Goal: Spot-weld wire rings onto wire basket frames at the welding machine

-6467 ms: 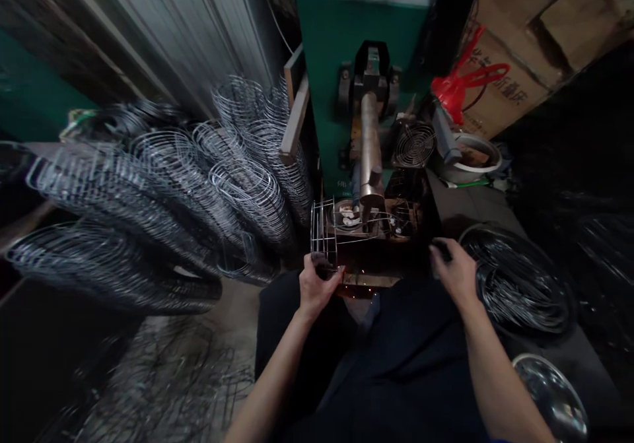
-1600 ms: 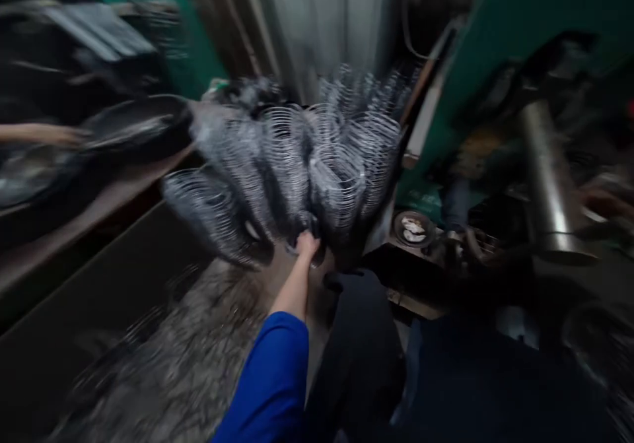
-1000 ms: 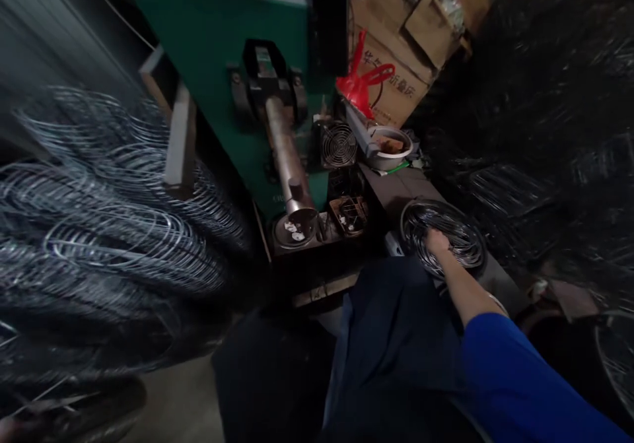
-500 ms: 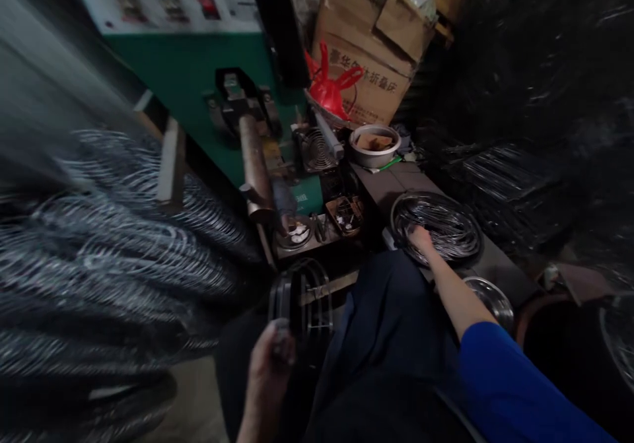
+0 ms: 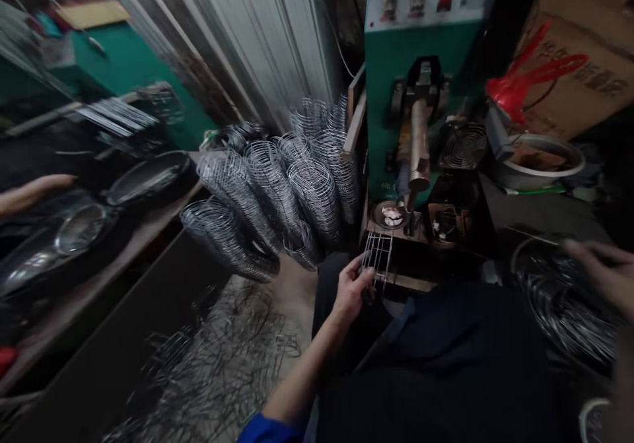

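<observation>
While the left hand pinches a small silver wire grid frame upright, long axis vertical, beside the green welding machine, the blurred right hand hovers spread over a coil of dark wire rings.

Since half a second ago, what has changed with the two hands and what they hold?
The left hand has come up from the lap and now holds a small wire grid in front of the green machine. The right hand has lifted off the coil of wire rings and hangs blurred above it, fingers spread. The stacks of wire guards stayed put.
</observation>
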